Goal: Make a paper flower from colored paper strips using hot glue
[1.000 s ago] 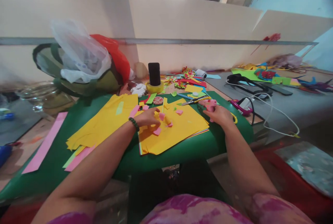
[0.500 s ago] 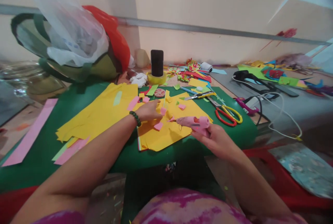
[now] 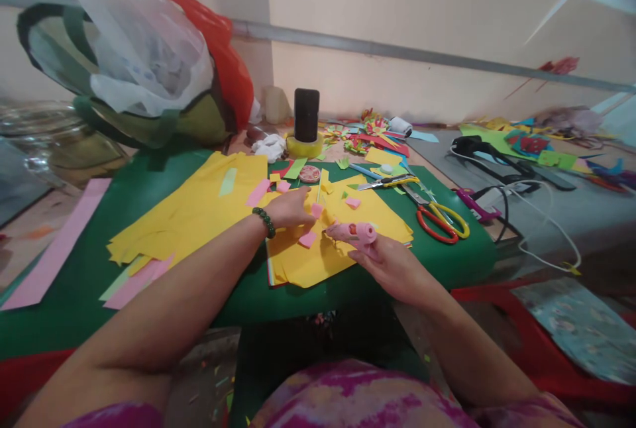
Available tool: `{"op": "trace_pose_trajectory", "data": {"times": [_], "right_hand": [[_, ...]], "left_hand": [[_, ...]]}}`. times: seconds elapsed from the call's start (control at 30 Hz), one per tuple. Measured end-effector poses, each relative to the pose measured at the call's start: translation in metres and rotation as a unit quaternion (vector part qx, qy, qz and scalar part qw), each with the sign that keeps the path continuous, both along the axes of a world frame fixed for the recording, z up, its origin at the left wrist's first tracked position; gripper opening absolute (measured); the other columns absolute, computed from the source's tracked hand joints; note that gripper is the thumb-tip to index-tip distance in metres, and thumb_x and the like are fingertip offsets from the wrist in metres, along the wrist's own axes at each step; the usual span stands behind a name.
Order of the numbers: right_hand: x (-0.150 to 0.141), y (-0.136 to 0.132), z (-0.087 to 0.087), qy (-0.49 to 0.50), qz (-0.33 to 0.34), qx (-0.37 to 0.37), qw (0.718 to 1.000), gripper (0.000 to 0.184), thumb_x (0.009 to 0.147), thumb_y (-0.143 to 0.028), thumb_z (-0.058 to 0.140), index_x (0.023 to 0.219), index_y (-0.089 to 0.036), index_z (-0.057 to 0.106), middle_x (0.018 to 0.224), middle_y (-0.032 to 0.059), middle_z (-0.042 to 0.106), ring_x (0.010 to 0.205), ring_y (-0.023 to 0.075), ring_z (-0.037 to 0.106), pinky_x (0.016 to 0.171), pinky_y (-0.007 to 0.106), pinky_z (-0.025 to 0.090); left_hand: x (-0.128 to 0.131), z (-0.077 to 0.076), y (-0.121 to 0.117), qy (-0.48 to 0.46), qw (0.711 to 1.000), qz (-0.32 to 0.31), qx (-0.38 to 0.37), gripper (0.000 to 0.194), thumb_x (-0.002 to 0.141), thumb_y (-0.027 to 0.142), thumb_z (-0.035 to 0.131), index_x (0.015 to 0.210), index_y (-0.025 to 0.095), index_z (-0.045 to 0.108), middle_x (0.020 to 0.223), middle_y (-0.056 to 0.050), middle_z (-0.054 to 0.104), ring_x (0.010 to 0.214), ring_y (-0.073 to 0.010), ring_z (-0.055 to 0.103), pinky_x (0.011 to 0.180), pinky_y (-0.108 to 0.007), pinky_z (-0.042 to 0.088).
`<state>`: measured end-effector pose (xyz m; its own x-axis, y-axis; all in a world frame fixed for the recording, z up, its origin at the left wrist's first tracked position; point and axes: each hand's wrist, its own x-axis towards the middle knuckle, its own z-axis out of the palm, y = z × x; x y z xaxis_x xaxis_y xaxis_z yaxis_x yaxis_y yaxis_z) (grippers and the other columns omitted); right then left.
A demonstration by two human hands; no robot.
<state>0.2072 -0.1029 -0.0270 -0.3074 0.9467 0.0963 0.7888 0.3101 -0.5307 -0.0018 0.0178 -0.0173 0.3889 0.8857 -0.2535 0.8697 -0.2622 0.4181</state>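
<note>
My right hand grips a pink glue gun, its nozzle pointing left over the stacked yellow paper. My left hand, with a dark bead bracelet at the wrist, is just left of the nozzle. Its fingers are bent together in a pinch above the paper; whatever they hold is too small to make out. Close to the fingertips are a pink paper piece and a thin pale strip. Another pink piece lies below them on the yellow stack.
Red-and-yellow-handled scissors and a yellow cutter lie to the right on the green tabletop. A phone stands in a tape roll. Yellow sheets spread leftward; a stuffed bag sits behind them.
The glue gun has moved left and turned, bringing its nozzle nearer my left fingertips. My left hand has kept nearly the same place on the paper. The view has shifted slightly.
</note>
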Motion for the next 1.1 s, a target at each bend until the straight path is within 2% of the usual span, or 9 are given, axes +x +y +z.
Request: {"op": "trace_pose_trajectory", "data": {"times": [0.2,0.33,0.47,0.6,0.67,0.87,1.0,1.1], "right_hand": [[0.0013,0.0008,-0.0009,-0.013,-0.010,-0.008,1.000,0.036,0.095,-0.037,0.049,0.125,-0.027,0.066,0.117,0.0077,0.073,0.107,0.0269,0.068,0.088,0.037,0.053],[-0.0006,0.0009,-0.0001,-0.033,-0.035,-0.025,0.999,0.035,0.095,-0.039,0.047,0.119,-0.023,0.068,0.109,0.0108,0.074,0.101,0.0277,0.070,0.084,0.036,0.053],[-0.0015,0.0008,0.0005,-0.030,-0.012,-0.044,0.999,0.038,0.096,-0.040,0.045,0.122,-0.022,0.064,0.115,0.0108,0.072,0.107,0.0282,0.067,0.088,0.038,0.051],[0.0002,0.0012,-0.0002,-0.028,-0.037,-0.040,0.998,0.037,0.096,-0.041,0.044,0.118,-0.021,0.066,0.116,0.0116,0.072,0.108,0.0285,0.067,0.087,0.037,0.051],[0.0008,0.0015,-0.0004,-0.025,-0.027,-0.040,0.999,0.037,0.095,-0.040,0.045,0.120,-0.021,0.065,0.116,0.0112,0.072,0.109,0.0281,0.067,0.087,0.037,0.051],[-0.0001,0.0022,-0.0008,-0.032,-0.037,-0.036,0.998,0.035,0.095,-0.041,0.046,0.115,-0.022,0.067,0.105,0.0106,0.074,0.100,0.0279,0.069,0.084,0.037,0.053],[0.0021,-0.0012,-0.0001,-0.006,0.000,-0.040,0.999,0.037,0.095,-0.040,0.046,0.125,-0.024,0.063,0.115,0.0097,0.073,0.109,0.0276,0.067,0.091,0.039,0.051],[0.0056,-0.0049,0.0029,-0.004,-0.007,-0.038,0.999,0.038,0.096,-0.039,0.046,0.127,-0.024,0.062,0.121,0.0095,0.071,0.112,0.0273,0.066,0.092,0.038,0.052]], "left_hand": [[-0.0008,-0.0015,0.0012,-0.003,1.000,-0.004,0.003,0.088,0.066,0.031,0.066,0.147,0.014,0.036,0.144,-0.016,0.054,0.124,-0.0309,0.056,0.089,-0.031,0.049],[-0.0008,-0.0015,0.0013,-0.008,1.000,-0.003,-0.001,0.086,0.067,0.031,0.067,0.146,0.012,0.037,0.139,-0.016,0.057,0.122,-0.0312,0.058,0.087,-0.030,0.049],[-0.0010,-0.0018,0.0014,-0.007,1.000,-0.001,-0.004,0.085,0.067,0.031,0.069,0.144,0.012,0.039,0.138,-0.016,0.058,0.119,-0.0320,0.059,0.086,-0.031,0.049],[-0.0013,-0.0021,0.0015,-0.010,1.000,-0.003,-0.003,0.082,0.067,0.031,0.068,0.143,0.014,0.041,0.138,-0.015,0.058,0.121,-0.0325,0.058,0.085,-0.031,0.049],[-0.0013,-0.0019,0.0014,-0.011,1.000,-0.005,-0.001,0.081,0.067,0.031,0.068,0.142,0.014,0.042,0.137,-0.015,0.059,0.122,-0.0327,0.057,0.085,-0.030,0.049],[-0.0016,-0.0032,0.0022,-0.005,1.000,-0.001,-0.003,0.085,0.067,0.034,0.066,0.144,0.013,0.039,0.140,-0.016,0.057,0.121,-0.0324,0.058,0.085,-0.031,0.049],[-0.0022,-0.0053,0.0035,-0.015,1.000,-0.007,0.002,0.081,0.065,0.032,0.066,0.140,0.014,0.044,0.136,-0.015,0.060,0.123,-0.0334,0.056,0.088,-0.032,0.049],[-0.0023,-0.0055,0.0035,-0.014,1.000,-0.002,0.003,0.082,0.063,0.032,0.067,0.140,0.015,0.044,0.135,-0.014,0.061,0.125,-0.0338,0.055,0.088,-0.032,0.049]]}}
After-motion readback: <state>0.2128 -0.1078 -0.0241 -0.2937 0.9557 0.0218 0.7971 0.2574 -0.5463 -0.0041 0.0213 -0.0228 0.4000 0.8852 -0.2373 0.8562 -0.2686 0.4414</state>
